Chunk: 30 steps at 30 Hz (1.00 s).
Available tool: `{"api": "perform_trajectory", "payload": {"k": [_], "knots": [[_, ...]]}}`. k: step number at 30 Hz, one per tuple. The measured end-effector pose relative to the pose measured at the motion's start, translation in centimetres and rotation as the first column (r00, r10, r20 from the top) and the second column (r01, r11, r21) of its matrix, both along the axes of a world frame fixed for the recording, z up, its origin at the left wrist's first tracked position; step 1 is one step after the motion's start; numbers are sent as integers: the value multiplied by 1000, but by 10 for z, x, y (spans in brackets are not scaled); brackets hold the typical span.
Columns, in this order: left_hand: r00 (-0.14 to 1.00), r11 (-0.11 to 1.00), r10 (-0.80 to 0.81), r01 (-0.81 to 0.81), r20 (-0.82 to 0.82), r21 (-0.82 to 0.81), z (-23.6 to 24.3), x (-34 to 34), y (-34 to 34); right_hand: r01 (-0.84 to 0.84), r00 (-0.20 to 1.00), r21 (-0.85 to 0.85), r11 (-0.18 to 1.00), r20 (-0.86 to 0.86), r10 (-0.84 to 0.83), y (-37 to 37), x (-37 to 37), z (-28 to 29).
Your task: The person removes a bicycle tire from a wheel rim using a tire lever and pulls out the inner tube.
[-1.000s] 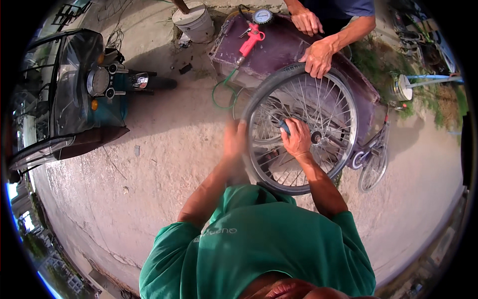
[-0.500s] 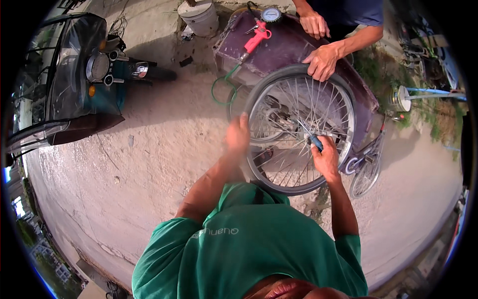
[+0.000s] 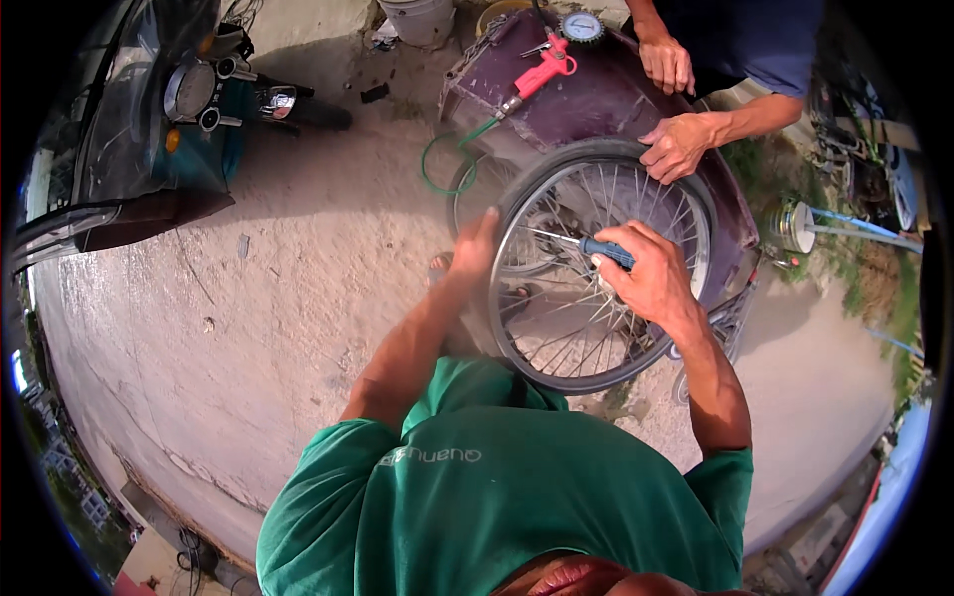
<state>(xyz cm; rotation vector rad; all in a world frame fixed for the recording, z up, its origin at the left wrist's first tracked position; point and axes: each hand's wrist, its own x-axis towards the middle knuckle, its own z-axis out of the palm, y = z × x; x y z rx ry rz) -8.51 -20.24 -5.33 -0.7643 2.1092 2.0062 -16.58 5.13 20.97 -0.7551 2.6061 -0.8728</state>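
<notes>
Right fingers (image 3: 628, 236) wrapped round screwdriver (image 3: 609, 252), now swung leftward across wheel (image 3: 571, 383), left fingers (image 3: 486, 223) blurred, grip unclear

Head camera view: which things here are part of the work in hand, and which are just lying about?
Apparently in use:
blue-handled tool, in the right hand
bicycle wheel, with a co-worker's hand on it

Apparently just about:
pink inflator gun, on the purple box, untouched but perhaps related
white bucket
motorcycle
</notes>
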Motion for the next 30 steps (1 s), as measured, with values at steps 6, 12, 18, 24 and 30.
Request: {"api": "perform_trajectory", "payload": {"k": [6,12,18,24,30], "knots": [[998,996,-69,69,-11,55,5,-6,-2,-327,928,315,891,-72,366,-85,-74,27],[997,996,-71,69,18,63,18,-10,-3,-550,778,621,558,139,612,-177,-117,22],[996,993,-86,83,33,87,32,-10,-4,-608,707,710,356,280,650,-240,-124,2],[998,998,-61,61,26,29,28,-8,-7,-459,806,589,666,-40,591,-164,-82,2],[998,996,-53,50,-43,-72,43,-17,-9,-198,941,410,890,-174,290,-71,-17,1]]}}
